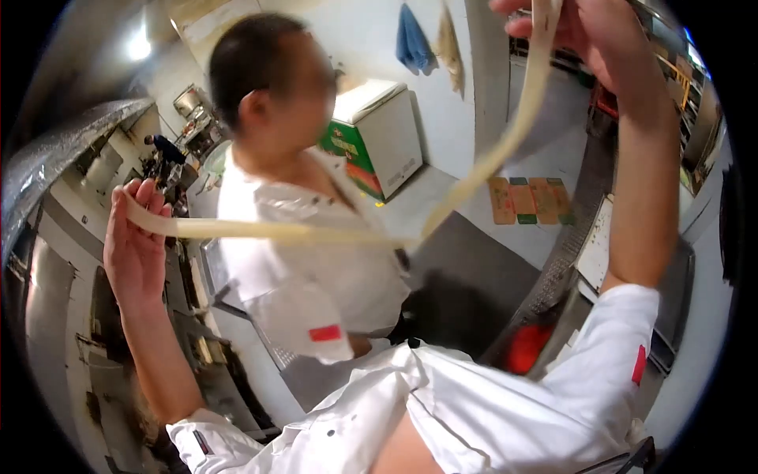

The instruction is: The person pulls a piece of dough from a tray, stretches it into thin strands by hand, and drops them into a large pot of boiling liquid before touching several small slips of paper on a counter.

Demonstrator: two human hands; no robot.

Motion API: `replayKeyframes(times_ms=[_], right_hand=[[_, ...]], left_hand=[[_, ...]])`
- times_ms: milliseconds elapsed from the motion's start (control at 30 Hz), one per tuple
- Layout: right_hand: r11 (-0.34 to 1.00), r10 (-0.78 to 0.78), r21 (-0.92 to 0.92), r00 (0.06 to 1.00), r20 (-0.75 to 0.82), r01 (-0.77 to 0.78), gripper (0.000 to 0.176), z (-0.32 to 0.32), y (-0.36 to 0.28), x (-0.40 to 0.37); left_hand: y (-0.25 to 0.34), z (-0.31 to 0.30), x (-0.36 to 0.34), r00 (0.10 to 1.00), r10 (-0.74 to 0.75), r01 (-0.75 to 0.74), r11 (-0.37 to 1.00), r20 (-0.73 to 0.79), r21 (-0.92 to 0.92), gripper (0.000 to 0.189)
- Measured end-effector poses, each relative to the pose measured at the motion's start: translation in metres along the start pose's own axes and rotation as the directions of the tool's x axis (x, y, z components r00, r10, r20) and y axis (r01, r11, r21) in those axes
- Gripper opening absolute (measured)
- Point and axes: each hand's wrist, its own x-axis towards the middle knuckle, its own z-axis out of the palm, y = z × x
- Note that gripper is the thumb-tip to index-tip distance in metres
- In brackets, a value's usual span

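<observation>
A long pale strand of dough [474,180] stretches between my two raised hands and sags in a V near the middle. My left hand [136,241] grips one end at the left, fingers curled over it. At the top right, my right hand [588,35] holds the other end high, partly cut off by the frame edge. White sleeves cover both my arms. The dough passes in front of another person.
A person in a white jacket [316,261] stands close in front, face turned aside. Behind are a white chest freezer [379,134], cloths hanging on the wall [414,39], mats on the floor [529,199] and steel kitchen counters [79,150] at the left.
</observation>
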Motion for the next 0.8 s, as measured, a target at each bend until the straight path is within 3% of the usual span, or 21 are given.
replayKeyframes(times_ms=[100, 200, 267, 333, 433, 533, 567, 600, 667, 733, 800], right_hand=[[0.997, -0.043, -0.060, 0.997, 0.057, 0.046, 0.035, 0.025, -0.009, 0.008], [0.997, 0.044, -0.067, 0.996, 0.077, -0.039, 0.036, 0.037, -0.006, 0.019], [0.993, 0.089, -0.084, 0.995, 0.037, -0.086, 0.036, 0.040, -0.001, 0.019], [0.980, 0.140, -0.146, 0.990, 0.002, -0.138, 0.037, 0.038, -0.001, 0.019], [0.949, 0.200, -0.239, 0.978, -0.056, -0.207, 0.038, 0.028, -0.001, 0.011], [0.902, 0.271, -0.280, 0.935, -0.228, -0.330, 0.038, 0.030, -0.012, -0.002], [0.899, 0.249, -0.330, 0.956, -0.154, -0.287, 0.039, 0.012, -0.005, -0.004], [0.883, 0.252, -0.357, 0.950, -0.186, -0.304, 0.039, 0.010, -0.009, -0.013], [0.852, 0.404, -0.335, 0.912, -0.072, -0.403, 0.040, 0.010, -0.015, -0.028], [0.804, 0.418, -0.433, 0.905, -0.076, -0.407, 0.041, 0.039, -0.034, -0.057], [0.790, 0.501, -0.366, 0.862, -0.076, -0.491, 0.041, 0.042, -0.035, -0.062]], left_hand=[[-0.017, -0.009, 0.009, 0.999, -0.037, 0.037, 0.999, 0.025, -0.011, 0.034], [-0.044, -0.015, 0.027, 0.990, -0.111, 0.120, 0.989, 0.092, -0.092, 0.035], [-0.066, 0.003, 0.035, 0.981, -0.183, 0.191, 0.967, 0.061, -0.167, 0.038], [-0.089, 0.017, 0.044, 0.956, -0.232, 0.269, 0.936, 0.178, -0.228, 0.038], [-0.115, 0.062, 0.060, 0.965, -0.228, 0.255, 0.933, 0.128, -0.254, 0.035], [-0.130, 0.085, 0.084, 0.945, -0.232, 0.294, 0.912, 0.232, -0.286, 0.038], [-0.126, 0.086, 0.088, 0.937, -0.240, 0.304, 0.919, 0.254, -0.253, 0.039], [-0.123, 0.087, 0.094, 0.923, -0.247, 0.319, 0.919, 0.293, -0.231, 0.041], [-0.114, 0.071, 0.098, 0.878, -0.228, 0.340, 0.916, 0.421, -0.212, 0.041], [-0.099, 0.060, 0.090, 0.811, -0.251, 0.430, 0.868, 0.529, -0.247, 0.040], [-0.087, 0.051, 0.087, 0.752, -0.221, 0.464, 0.846, 0.622, -0.261, 0.037]])
